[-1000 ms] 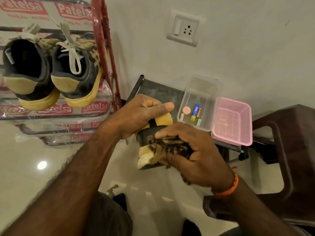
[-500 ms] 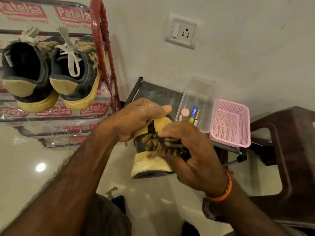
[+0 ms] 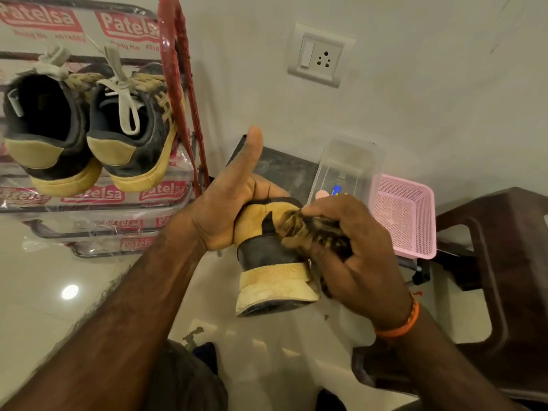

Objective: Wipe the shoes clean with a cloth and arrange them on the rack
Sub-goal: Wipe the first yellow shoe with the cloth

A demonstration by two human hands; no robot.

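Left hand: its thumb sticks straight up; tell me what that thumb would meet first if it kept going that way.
Probably the wall beside the red rack post. The left hand grips the shoe, and nothing shows above its thumb, though depth is unclear.

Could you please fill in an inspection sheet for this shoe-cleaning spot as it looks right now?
Surface: glossy tiled floor.
Job's things: held shoe, heel towards camera; cloth on it; two shoes on the rack.
Clutter: clear box, pink basket.
Grippers: left hand grips the shoe, thumb raised; right hand holds the cloth.
Cables: nothing seen.
Surroundings: wall socket, brown stool.
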